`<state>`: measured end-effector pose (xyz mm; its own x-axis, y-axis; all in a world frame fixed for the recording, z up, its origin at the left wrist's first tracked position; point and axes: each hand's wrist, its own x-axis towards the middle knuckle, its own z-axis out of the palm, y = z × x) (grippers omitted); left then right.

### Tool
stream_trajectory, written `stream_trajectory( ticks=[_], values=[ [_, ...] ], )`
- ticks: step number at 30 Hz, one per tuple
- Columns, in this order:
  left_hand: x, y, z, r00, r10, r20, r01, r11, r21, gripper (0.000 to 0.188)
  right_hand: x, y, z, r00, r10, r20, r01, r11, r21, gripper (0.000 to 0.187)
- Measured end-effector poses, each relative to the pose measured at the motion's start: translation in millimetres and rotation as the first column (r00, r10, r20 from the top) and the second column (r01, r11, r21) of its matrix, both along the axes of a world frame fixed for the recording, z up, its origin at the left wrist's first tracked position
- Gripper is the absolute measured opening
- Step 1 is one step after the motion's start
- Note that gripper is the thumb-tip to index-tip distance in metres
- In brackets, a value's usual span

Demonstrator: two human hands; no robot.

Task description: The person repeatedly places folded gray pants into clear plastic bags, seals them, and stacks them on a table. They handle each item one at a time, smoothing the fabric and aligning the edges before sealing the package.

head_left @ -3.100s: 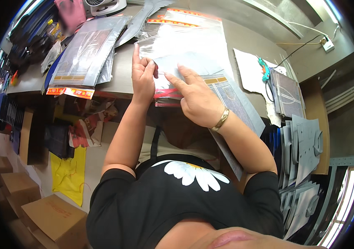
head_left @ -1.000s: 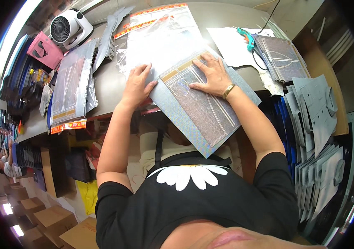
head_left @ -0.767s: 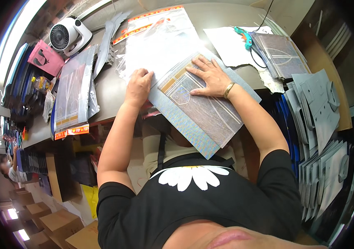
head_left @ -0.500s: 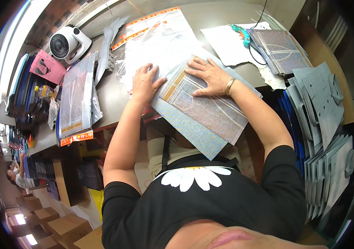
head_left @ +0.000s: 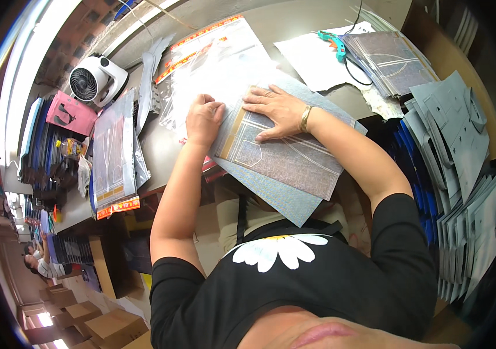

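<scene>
Has a white fan point(head_left: 86, 79) standing far left on the tabletop point(head_left: 158, 142), with a flat pink item point(head_left: 72, 114) nearer, next to a stack of dark folders point(head_left: 43, 152). Nearer and a little to the right, has a clear-wrapped pack point(head_left: 111, 154) with a jeans-like print.

Further right, bends the left hand point(head_left: 204, 119) into a pinch near the glaring clear plastic bags point(head_left: 201, 45); impossible to make out whether anything is caught in that grip. In the middle, rests the right hand point(head_left: 280, 114) flat, grip loose and fingers spread, on the far part of the printed panel point(head_left: 294, 160). Has that panel lying aslant over a blue-grey sheet point(head_left: 277, 195), both reaching past the tabletop's near edge.

Seems to be steadying the panel with the right while working beside it with the left. Calls next, presumably, for even pressure, so as not to let panel and sheet slide apart.

Far right, has a teal glue gun point(head_left: 335, 46) beside a stack of similar panels point(head_left: 387, 61).
</scene>
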<state>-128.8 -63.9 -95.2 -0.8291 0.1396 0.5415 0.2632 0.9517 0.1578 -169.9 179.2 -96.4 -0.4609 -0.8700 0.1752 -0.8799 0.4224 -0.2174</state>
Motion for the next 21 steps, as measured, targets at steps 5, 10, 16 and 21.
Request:
stream_trajectory(
  ticks=[5,10,16,21],
  values=[
    [3,0,-6,0.996,0.010,0.091,-0.020,0.994,0.109,0.031,-6,1,-9,1.000,0.016,0.000,-0.016,0.999,-0.041,0.084],
    [-7,-9,-17,0.993,-0.019,0.113,0.005,0.992,0.124,0.038,5,-6,-11,0.998,0.021,-0.064,-0.024,0.998,-0.056,0.085],
    [-6,-7,-2,0.987,-0.145,0.069,0.105,0.908,0.405,0.042,-6,-17,-15,0.999,0.004,-0.048,-0.008,0.997,-0.079,0.082],
    [0,-4,-1,0.982,-0.170,0.079,0.138,0.941,0.307,0.044,-24,-34,-16,0.962,-0.267,-0.062,0.255,0.955,-0.153,0.077]
  ],
)
